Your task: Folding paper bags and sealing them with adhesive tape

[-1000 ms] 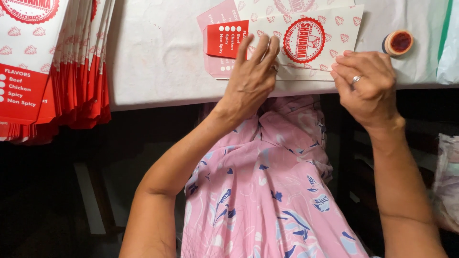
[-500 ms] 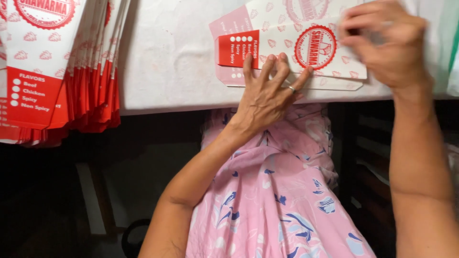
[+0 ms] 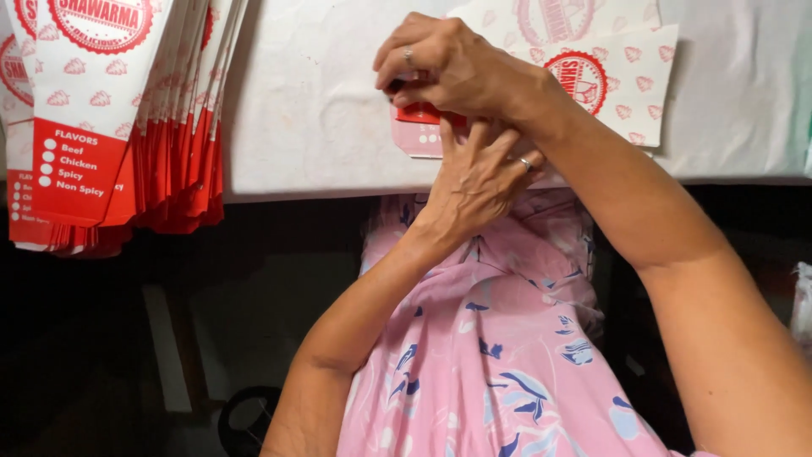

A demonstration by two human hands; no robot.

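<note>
Two hands meet over a flat white paper sleeve with a red round stamp and a red end flap (image 3: 630, 80), which lies on the white-covered table (image 3: 321, 110) close to its near edge. The right hand (image 3: 448, 63), wearing a ring, reaches across from the right and curls over the sleeve's left end, its fingertips pinching the red flap (image 3: 419, 112). The left hand (image 3: 478, 173), also ringed, comes up from below with fingers spread and lies flat on the sleeve just under the right hand, touching it. Part of the sleeve's left end is hidden beneath both hands. Well apart, at the table's left side, a fanned stack of the same white-and-red paper sleeves (image 3: 118, 127) overhangs the near edge. Below the table shows a pink flowered garment (image 3: 499, 338).
</note>
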